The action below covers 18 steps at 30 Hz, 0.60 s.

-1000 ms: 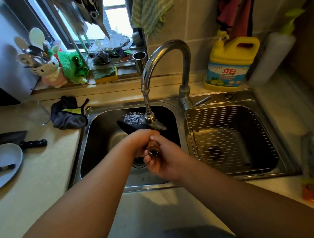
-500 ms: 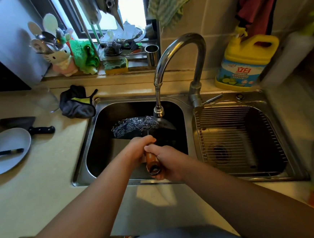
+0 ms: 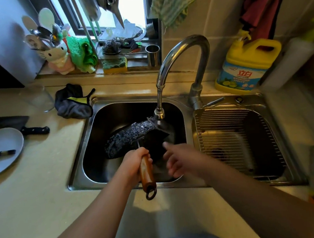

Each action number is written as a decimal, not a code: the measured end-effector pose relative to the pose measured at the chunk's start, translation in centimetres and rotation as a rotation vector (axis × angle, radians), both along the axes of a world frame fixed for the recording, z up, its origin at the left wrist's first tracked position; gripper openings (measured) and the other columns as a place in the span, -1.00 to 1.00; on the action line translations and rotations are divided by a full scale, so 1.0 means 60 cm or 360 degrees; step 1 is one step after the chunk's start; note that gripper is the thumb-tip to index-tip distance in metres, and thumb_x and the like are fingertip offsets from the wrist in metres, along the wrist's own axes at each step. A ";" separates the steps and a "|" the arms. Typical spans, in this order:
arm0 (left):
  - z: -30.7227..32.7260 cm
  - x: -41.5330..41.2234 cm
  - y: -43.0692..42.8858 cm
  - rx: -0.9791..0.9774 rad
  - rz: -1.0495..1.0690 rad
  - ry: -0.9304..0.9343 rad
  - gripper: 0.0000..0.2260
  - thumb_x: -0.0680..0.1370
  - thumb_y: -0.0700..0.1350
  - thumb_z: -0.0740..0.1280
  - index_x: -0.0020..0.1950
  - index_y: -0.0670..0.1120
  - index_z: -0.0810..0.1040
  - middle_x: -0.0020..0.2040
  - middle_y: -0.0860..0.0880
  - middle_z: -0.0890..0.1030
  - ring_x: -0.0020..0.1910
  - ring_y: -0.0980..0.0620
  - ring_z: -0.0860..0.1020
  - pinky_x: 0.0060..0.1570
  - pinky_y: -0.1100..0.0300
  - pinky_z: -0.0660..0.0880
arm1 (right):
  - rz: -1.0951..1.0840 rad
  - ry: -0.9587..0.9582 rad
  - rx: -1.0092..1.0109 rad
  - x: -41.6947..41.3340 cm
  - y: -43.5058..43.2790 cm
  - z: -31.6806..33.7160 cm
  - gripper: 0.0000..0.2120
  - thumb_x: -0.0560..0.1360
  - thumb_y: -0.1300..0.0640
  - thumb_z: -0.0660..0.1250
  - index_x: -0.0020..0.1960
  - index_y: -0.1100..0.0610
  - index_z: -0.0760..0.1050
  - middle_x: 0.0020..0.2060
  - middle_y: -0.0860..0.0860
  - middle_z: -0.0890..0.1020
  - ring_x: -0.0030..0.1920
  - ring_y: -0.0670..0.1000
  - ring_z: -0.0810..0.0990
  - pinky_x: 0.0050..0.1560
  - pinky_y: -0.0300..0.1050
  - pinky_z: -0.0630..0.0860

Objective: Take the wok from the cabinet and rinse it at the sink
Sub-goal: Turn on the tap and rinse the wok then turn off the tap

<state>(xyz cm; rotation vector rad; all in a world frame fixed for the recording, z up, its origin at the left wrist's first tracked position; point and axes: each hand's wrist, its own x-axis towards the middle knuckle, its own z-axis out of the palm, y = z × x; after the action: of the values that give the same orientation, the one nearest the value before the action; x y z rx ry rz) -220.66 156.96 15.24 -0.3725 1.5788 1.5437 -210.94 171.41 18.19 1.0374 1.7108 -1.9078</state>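
the left hand (image 3: 135, 162) is wrapped tight around the wooden handle (image 3: 147, 173) of the wok (image 3: 135, 137), fingers closed on the wood just below where the metal stem meets it. a dark hanging ring at the handle's end pokes out past the front rim of the sink (image 3: 82, 179). the wok is tipped on its side inside the left basin, its rough black underside turned up toward the camera, and its far edge sits right beneath the nozzle of the faucet (image 3: 183, 60). the right hand (image 3: 180, 160) is off the handle, fingers spread loose and apart, blurred, hovering just beside the wok's right edge over the basin; whether it touches the wok i cannot tell. a wire rack (image 3: 236, 140) lies in the right basin. on the counter to the left lie a dark cloth (image 3: 72, 104), a cleaver (image 3: 19, 124) and a grey plate (image 3: 2, 149). a yellow detergent jug (image 3: 247, 64) stands behind the sink on the right.
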 end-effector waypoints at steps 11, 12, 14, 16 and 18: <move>-0.008 0.000 -0.021 0.0196 0.0129 -0.0168 -0.91 0.57 -0.26 0.22 -0.12 -0.19 0.46 -0.32 -0.08 0.50 -0.49 0.08 0.49 -0.38 0.16 0.52 | -0.1126 0.0122 0.0410 -0.049 0.261 -0.041 -0.82 0.62 0.04 0.25 0.09 0.13 0.52 -0.17 0.09 0.66 -0.21 0.01 0.68 -0.12 -0.05 0.65; -0.008 -0.001 -0.022 0.0208 0.0132 -0.0173 -0.91 0.57 -0.27 0.22 -0.13 -0.18 0.46 -0.32 -0.08 0.49 -0.50 0.09 0.49 -0.41 0.18 0.52 | -0.1157 0.0154 0.0447 -0.056 0.270 -0.043 -0.79 0.63 0.05 0.24 0.14 0.15 0.53 -0.13 0.10 0.68 -0.18 0.02 0.69 -0.05 -0.02 0.66; -0.009 -0.004 -0.023 0.0227 0.0133 -0.0188 -0.91 0.56 -0.27 0.22 -0.13 -0.18 0.46 -0.33 -0.08 0.50 -0.49 0.08 0.49 -0.44 0.20 0.53 | -0.1227 0.0194 0.0498 -0.067 0.283 -0.043 -0.74 0.63 0.05 0.25 0.22 0.17 0.53 -0.04 0.12 0.70 -0.07 0.05 0.71 0.05 0.02 0.65; -0.010 -0.006 -0.024 0.0241 0.0144 -0.0197 -0.92 0.56 -0.27 0.22 -0.12 -0.19 0.46 -0.33 -0.08 0.50 -0.49 0.08 0.49 -0.44 0.19 0.53 | -0.1267 0.0211 0.0526 -0.075 0.289 -0.045 -0.74 0.63 0.06 0.25 0.22 0.18 0.53 -0.04 0.11 0.71 -0.05 0.05 0.71 0.08 0.03 0.64; -0.012 -0.008 -0.023 0.0259 0.0172 -0.0211 -0.93 0.56 -0.27 0.22 -0.12 -0.19 0.45 -0.33 -0.09 0.50 -0.49 0.08 0.49 -0.45 0.19 0.53 | -0.1286 0.0233 0.0549 -0.080 0.291 -0.047 -0.76 0.63 0.06 0.23 0.19 0.17 0.53 -0.07 0.10 0.71 -0.06 0.04 0.72 0.08 0.02 0.64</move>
<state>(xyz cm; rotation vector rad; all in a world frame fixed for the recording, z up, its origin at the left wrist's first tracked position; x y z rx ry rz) -221.16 155.57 14.54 -0.4652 1.3401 1.6812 -215.72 188.86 15.38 2.0031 1.9209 -2.2057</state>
